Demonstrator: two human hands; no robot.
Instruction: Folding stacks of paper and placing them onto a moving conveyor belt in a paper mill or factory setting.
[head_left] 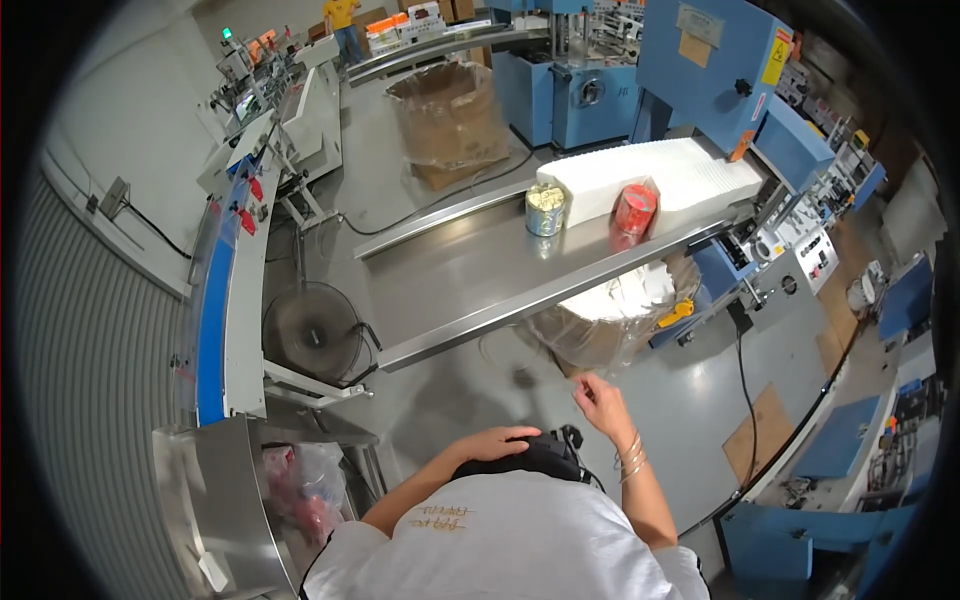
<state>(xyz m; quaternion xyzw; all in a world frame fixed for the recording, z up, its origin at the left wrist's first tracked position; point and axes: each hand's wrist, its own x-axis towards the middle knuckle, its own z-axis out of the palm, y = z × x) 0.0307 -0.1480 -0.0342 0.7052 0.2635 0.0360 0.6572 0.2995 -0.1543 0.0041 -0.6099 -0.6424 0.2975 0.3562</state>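
Note:
My left hand [500, 441] lies flat on a black pouch [530, 457] at my waist, its fingers stretched out. Off to the right, my right hand [600, 402] is raised with its fingers curled in and nothing visible in them; bracelets circle that wrist. Just beyond it stands a plastic-lined bin [590, 340] holding white scraps. Past the bin runs a steel trough table [450, 290], out of reach of both hands. On it are a pale blue patterned cylinder [545, 210], a red cylinder [636, 210] and long stacks of white sheets [690, 185].
Blue machines [710, 75] stand behind the trough. A large plastic-lined carton [450, 125] is on the floor farther back. To my left are a floor fan [312, 333], a blue-edged conveyor [215, 320] and a steel bench [225, 500]. Another person [343, 25] stands far off.

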